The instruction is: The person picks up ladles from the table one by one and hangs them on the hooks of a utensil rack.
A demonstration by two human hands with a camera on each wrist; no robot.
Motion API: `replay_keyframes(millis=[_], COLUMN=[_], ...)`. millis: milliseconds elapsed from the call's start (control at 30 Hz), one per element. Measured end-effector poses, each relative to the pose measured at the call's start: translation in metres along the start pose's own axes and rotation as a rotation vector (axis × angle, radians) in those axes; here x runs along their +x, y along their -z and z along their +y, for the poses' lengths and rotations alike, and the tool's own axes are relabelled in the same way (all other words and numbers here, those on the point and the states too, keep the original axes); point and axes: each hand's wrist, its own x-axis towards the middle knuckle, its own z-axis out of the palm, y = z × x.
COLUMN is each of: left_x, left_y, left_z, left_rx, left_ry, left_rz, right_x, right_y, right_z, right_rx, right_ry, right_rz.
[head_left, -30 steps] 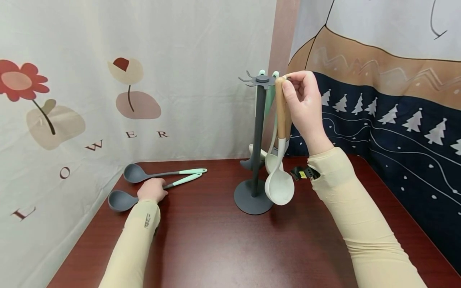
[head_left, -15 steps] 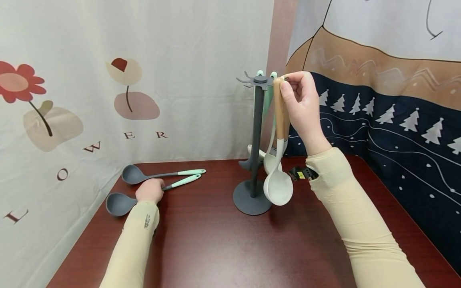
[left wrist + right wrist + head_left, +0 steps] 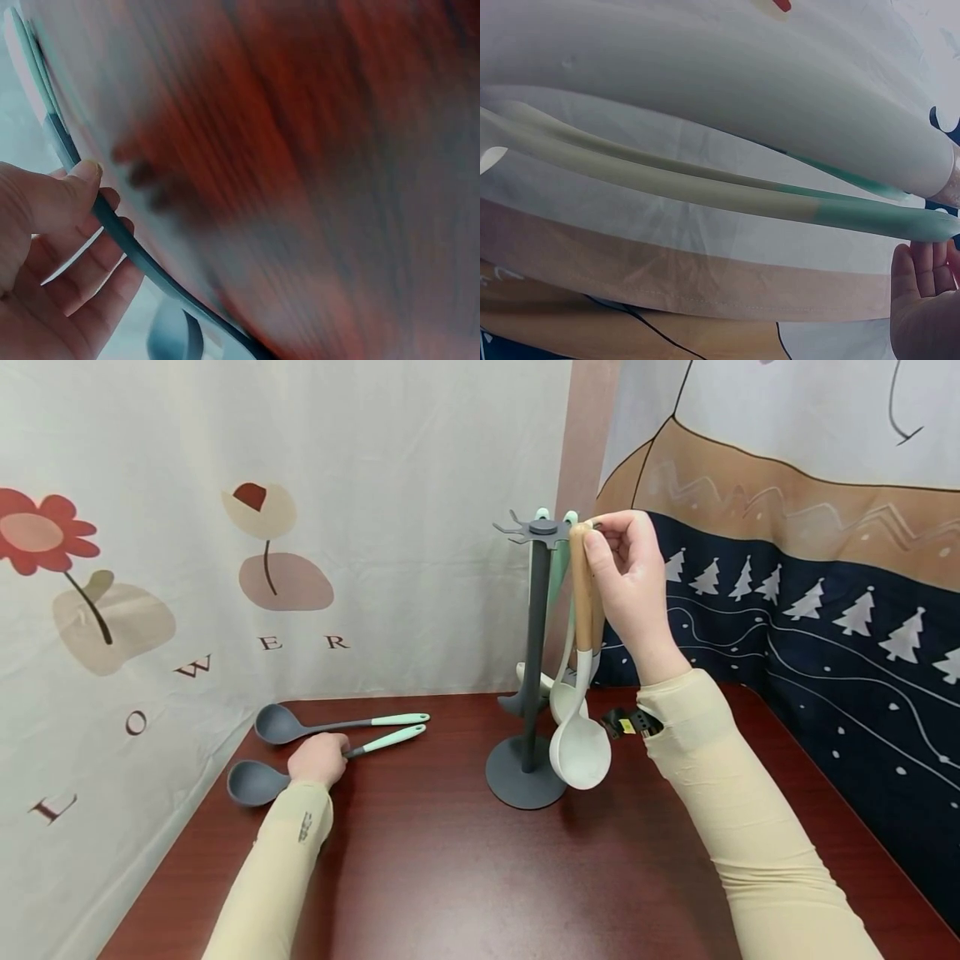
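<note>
On the left of the table, my left hand (image 3: pixel 318 760) grips the dark shaft of a grey ladle (image 3: pixel 257 783) with a mint handle end. The left wrist view shows thumb and fingers pinching that shaft (image 3: pixel 142 259). A second grey ladle (image 3: pixel 277 724) with a mint handle lies just behind it. At the utensil stand (image 3: pixel 536 635), my right hand (image 3: pixel 632 577) pinches the top of a white ladle's wooden handle (image 3: pixel 581 602). The white bowl (image 3: pixel 581 753) hangs above the table beside the stand's base. My fingers partly hide the hook at that handle's top.
Other utensils hang on the stand's far side, among them mint handles (image 3: pixel 558 568) and another wooden handle (image 3: pixel 597 618). Bare hooks (image 3: pixel 510 529) point left. A patterned cloth (image 3: pixel 420 568) stands behind the wooden table (image 3: pixel 450 860).
The grey ladle in my left hand has shifted slightly to the right over the last half second. My right hand stays at the top of the wooden handle.
</note>
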Motion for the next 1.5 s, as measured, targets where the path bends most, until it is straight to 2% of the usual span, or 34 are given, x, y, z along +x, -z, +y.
replay_keyframes(millis=[167,400,633,833,1300,1500], left_x=[0.001,-0.001,0.002,-0.002,-0.009,-0.009], left_y=[0.001,0.009,0.008,0.012,0.021,0.026], left_z=[0.008,0.027,0.038,0.051,0.081,0.092], left_rx=[0.000,-0.019,-0.068,-0.111,-0.257,-0.363], left_ry=[-0.061,-0.131,-0.175,-0.197,-0.313,-0.295], left_rz=[0.012,0.011,0.050,0.079,0.172,0.183], right_x=[0.000,0.001,0.001,0.001,0.001,0.001], right_y=[0.000,0.001,0.001,0.001,-0.001,-0.001], right_z=[0.000,0.000,0.001,0.001,0.000,-0.001], right_rx=[0.006,0.010,0.015,0.013,0.011,0.014], right_ry=[0.016,0.016,0.019,0.017,-0.009,-0.011], right_rz=[0.004,0.011,0.013,0.014,0.012,0.009])
